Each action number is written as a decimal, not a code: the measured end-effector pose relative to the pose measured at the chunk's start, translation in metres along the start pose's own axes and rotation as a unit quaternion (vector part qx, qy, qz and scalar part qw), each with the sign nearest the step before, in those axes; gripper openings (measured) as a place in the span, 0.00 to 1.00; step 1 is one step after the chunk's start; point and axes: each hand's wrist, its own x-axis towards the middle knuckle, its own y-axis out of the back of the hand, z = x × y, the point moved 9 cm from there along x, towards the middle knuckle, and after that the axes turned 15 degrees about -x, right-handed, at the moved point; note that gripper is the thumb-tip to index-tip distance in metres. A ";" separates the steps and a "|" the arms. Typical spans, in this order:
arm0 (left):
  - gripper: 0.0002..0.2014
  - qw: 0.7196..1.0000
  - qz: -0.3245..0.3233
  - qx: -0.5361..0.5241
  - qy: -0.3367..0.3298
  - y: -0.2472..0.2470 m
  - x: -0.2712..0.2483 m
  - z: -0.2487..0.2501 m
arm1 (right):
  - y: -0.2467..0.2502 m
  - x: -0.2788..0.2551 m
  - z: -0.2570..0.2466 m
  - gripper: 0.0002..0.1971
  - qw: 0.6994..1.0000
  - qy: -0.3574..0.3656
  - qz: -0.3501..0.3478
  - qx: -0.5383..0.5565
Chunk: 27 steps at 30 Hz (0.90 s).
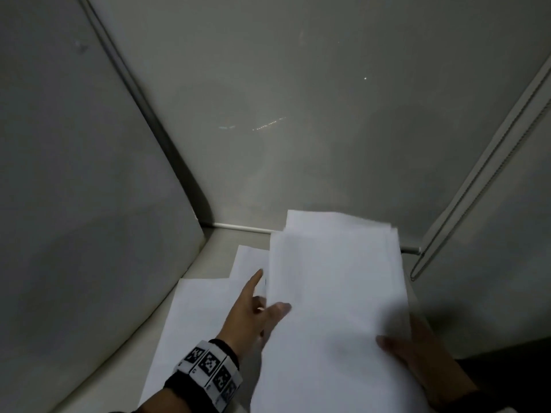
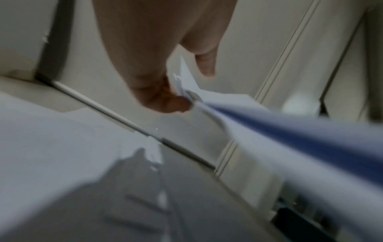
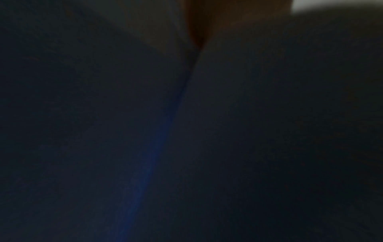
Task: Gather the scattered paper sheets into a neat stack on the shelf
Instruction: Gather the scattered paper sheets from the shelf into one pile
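A stack of white paper sheets [image 1: 334,293] is held over the shelf [image 1: 223,238], its far edges fanned unevenly. My left hand [image 1: 250,311] pinches its left edge, thumb on top and index finger stretched along the side. My right hand [image 1: 417,353] grips the lower right edge with the thumb on top and the fingers hidden beneath. Two loose sheets [image 1: 196,323] lie flat on the shelf to the left, partly under the stack. In the left wrist view the left hand [image 2: 165,91] nips the stack's edge [image 2: 290,131] above a loose sheet [image 2: 51,139]. The right wrist view is dark.
The shelf is a pale compartment closed in by a left side wall [image 1: 74,174] and a back wall [image 1: 298,99]. A slanted metal rail [image 1: 477,174] runs down the right side. A thin white rod [image 1: 238,226] lines the shelf's back edge.
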 end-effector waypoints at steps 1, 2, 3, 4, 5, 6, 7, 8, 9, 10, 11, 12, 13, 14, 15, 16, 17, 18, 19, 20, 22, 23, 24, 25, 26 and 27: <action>0.26 0.998 0.053 0.041 0.015 0.020 -0.001 -0.007 | 0.030 0.007 0.019 0.11 0.993 0.029 -0.036 0.105; 0.28 0.983 0.118 0.135 0.048 0.047 -0.003 -0.016 | 0.040 0.003 0.027 0.11 0.996 0.015 -0.014 0.086; 0.33 0.947 0.179 0.246 0.100 0.077 -0.010 -0.027 | 0.065 0.013 0.040 0.11 0.996 0.017 0.032 0.076; 0.38 0.901 0.235 0.326 0.161 0.104 -0.021 -0.037 | 0.076 0.014 0.035 0.10 0.997 0.038 0.057 0.043; 0.42 0.864 0.277 0.365 0.206 0.124 -0.036 -0.042 | 0.077 0.012 0.037 0.09 0.997 0.033 0.054 0.044; 0.43 0.843 0.310 0.378 0.226 0.137 -0.047 -0.045 | 0.079 0.012 0.041 0.08 0.996 0.032 0.049 0.064; 0.40 0.830 0.335 0.386 0.222 0.146 -0.055 -0.045 | 0.086 0.016 0.048 0.09 0.993 0.029 0.050 0.102; 0.37 0.823 0.353 0.393 0.209 0.152 -0.060 -0.044 | 0.092 0.019 0.054 0.17 0.992 0.038 0.043 0.115; 0.37 0.824 0.355 0.392 0.204 0.157 -0.060 -0.047 | 0.098 0.022 0.062 0.27 0.991 0.021 0.059 0.119; 0.41 0.830 0.346 0.384 0.208 0.165 -0.057 -0.053 | 0.103 0.020 0.066 0.30 0.990 0.015 0.072 0.119; 0.48 0.841 0.322 0.373 0.225 0.171 -0.053 -0.060 | 0.103 0.021 0.068 0.25 0.989 0.010 0.069 0.131; 0.54 0.851 0.305 0.361 0.231 0.177 -0.048 -0.063 | 0.104 0.023 0.069 0.16 0.988 0.005 0.073 0.133; 0.56 0.855 0.296 0.352 0.240 0.184 -0.047 -0.065 | 0.107 0.024 0.068 0.10 0.986 0.002 0.081 0.144; 0.56 0.856 0.286 0.357 0.243 0.189 -0.043 -0.068 | 0.107 0.025 0.067 0.10 0.986 0.008 0.073 0.147; 0.56 0.849 0.272 0.375 0.255 0.191 -0.043 -0.069 | 0.106 0.026 0.067 0.12 0.987 0.008 0.064 0.147; 0.56 0.835 0.264 0.404 0.265 0.194 -0.042 -0.073 | 0.106 0.028 0.067 0.19 0.989 0.013 0.058 0.138; 0.58 0.818 0.266 0.428 0.278 0.200 -0.042 -0.079 | 0.107 0.029 0.070 0.27 0.991 0.000 0.064 0.121; 0.61 0.801 0.268 0.454 0.285 0.202 -0.044 -0.077 | 0.107 0.029 0.075 0.31 0.990 -0.011 0.071 0.117; 0.62 0.787 0.261 0.477 0.292 0.201 -0.045 -0.076 | 0.106 0.028 0.076 0.32 0.990 -0.012 0.075 0.121; 0.62 0.780 0.260 0.493 0.285 0.202 -0.045 -0.073 | 0.105 0.030 0.077 0.32 0.990 -0.012 0.069 0.123; 0.53 0.786 0.242 0.508 0.255 0.198 -0.047 -0.065 | 0.104 0.029 0.073 0.23 0.991 -0.007 0.069 0.116; 0.49 0.801 0.232 0.500 0.234 0.197 -0.047 -0.062 | 0.103 0.027 0.071 0.17 0.991 -0.005 0.067 0.116; 0.46 0.816 0.218 0.487 0.222 0.199 -0.046 -0.062 | 0.101 0.026 0.071 0.16 0.990 0.001 0.062 0.123; 0.45 0.829 0.204 0.467 0.228 0.200 -0.049 -0.062 | 0.099 0.025 0.070 0.18 0.990 0.003 0.056 0.128; 0.44 0.845 0.193 0.442 0.228 0.205 -0.049 -0.066 | 0.099 0.026 0.071 0.22 0.990 0.002 0.058 0.127; 0.42 0.860 0.189 0.415 0.229 0.209 -0.052 -0.068 | 0.098 0.027 0.072 0.22 0.990 0.002 0.057 0.128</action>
